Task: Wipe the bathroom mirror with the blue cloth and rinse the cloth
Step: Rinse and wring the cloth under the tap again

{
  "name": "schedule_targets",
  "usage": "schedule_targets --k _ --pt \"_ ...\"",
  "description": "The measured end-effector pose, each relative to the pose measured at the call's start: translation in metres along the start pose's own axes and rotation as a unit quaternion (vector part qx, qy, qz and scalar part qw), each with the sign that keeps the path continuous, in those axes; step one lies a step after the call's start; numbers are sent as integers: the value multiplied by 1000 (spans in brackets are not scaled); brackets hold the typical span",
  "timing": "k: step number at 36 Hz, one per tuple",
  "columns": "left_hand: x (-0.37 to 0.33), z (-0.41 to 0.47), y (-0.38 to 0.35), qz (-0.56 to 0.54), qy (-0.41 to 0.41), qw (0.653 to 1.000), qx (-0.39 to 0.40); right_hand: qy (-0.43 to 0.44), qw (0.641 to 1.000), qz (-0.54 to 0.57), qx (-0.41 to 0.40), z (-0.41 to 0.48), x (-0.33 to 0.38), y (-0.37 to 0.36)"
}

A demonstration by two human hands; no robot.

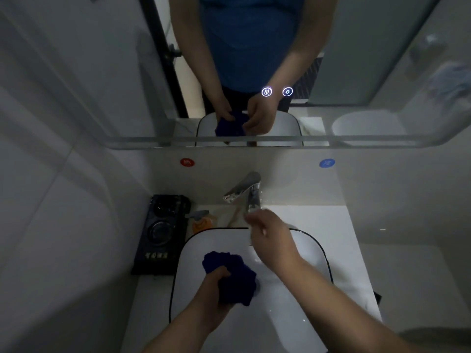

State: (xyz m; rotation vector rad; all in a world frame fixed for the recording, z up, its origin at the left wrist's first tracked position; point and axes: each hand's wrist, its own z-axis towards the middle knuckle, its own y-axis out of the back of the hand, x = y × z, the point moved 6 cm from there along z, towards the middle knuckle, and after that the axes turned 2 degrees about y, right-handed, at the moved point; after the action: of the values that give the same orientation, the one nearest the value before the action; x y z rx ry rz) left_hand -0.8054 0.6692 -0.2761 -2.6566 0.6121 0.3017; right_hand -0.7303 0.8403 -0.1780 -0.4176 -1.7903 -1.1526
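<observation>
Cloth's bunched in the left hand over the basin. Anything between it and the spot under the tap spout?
Nothing visible blocks it. The blue cloth, gripped by the left hand, hangs over the open basin; the right hand reaches toward the faucet, beside that path.

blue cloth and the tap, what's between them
In the head view, only bare white basin lies between the blue cloth, held in the left hand, and the tap. The right hand reaches to the tap alongside that stretch.
</observation>
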Motion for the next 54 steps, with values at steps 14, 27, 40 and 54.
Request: schedule_targets --k 14,27,40,54 --pt "13 -33 -51 50 -5 998 44 -230 961 108 110 -90 -99 -75" --pt "36 -4 -25 134 118 984 -11 -239 950 51 196 -98 -99 -48" --pt "29 -6 -14 278 244 921 120 212 895 -305 247 -78 -94 -33" --pt "22 -12 -29 505 254 793 228 316 853 -207 360 -69 -60 -25"
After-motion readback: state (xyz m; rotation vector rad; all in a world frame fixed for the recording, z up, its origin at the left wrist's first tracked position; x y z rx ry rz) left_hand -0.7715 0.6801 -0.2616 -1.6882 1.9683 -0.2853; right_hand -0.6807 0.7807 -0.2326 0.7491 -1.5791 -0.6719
